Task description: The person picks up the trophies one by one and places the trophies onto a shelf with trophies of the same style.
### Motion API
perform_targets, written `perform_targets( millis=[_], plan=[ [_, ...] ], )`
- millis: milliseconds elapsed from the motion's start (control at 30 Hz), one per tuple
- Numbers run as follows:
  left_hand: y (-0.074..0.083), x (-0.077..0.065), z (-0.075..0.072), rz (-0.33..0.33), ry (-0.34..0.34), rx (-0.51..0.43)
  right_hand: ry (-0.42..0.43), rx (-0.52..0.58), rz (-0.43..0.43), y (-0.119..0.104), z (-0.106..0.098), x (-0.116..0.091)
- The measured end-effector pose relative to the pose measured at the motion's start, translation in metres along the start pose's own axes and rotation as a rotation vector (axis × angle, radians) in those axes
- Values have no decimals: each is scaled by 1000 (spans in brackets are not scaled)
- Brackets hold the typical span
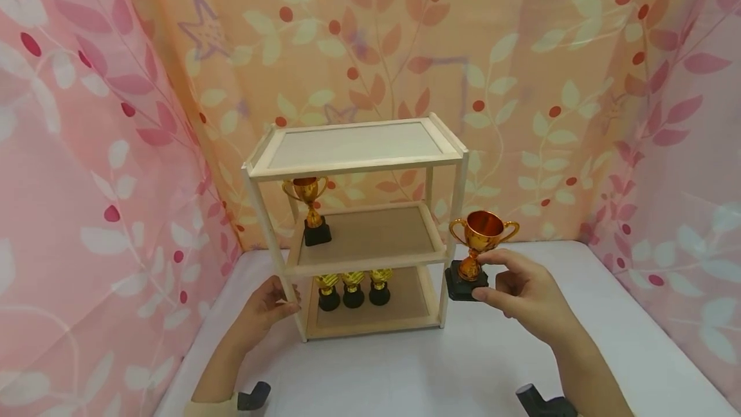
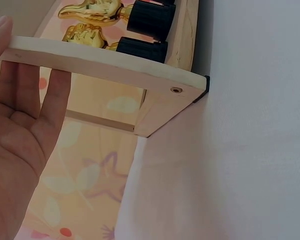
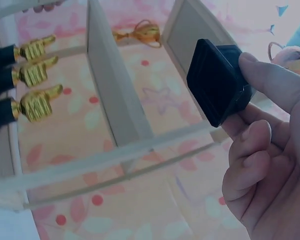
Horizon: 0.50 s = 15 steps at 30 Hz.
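Note:
My right hand point(image 1: 523, 291) pinches a gold trophy cup point(image 1: 483, 230) near its foot, upright just right of the rack. Its square black base point(image 3: 217, 82) faces the camera in the right wrist view. My left hand point(image 1: 269, 311) grips the front left post point(image 2: 100, 60) of the three-tier wooden rack point(image 1: 359, 169), with fingers on one side and thumb on the other. On the middle shelf point(image 1: 382, 233), at the left, stands another gold trophy cup point(image 1: 312, 201). Several gold thumbs-up trophies point(image 3: 37, 105) with round black bases stand in a row on the bottom shelf point(image 1: 405, 314).
The rack stands on a white-covered table point(image 1: 370, 378). Behind it hangs a peach leaf-patterned curtain point(image 1: 370, 37), with pink patterned cloth point(image 1: 75, 211) at both sides. The rack's right post point(image 1: 454, 237) stands between the held cup and the shelves.

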<state>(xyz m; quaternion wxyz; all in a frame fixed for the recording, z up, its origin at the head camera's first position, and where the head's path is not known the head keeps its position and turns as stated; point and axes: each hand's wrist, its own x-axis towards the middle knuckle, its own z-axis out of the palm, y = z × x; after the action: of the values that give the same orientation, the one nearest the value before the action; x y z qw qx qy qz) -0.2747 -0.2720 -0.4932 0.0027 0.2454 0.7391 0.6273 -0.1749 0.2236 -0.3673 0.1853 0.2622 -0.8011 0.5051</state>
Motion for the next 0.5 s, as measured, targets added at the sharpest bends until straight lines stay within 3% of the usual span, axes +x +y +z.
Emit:
perform_targets(
  millis=[500],
  plan=[
    [3, -1, -2, -33, 4, -6, -91, 90, 127, -12, 55, 24]
  ],
)
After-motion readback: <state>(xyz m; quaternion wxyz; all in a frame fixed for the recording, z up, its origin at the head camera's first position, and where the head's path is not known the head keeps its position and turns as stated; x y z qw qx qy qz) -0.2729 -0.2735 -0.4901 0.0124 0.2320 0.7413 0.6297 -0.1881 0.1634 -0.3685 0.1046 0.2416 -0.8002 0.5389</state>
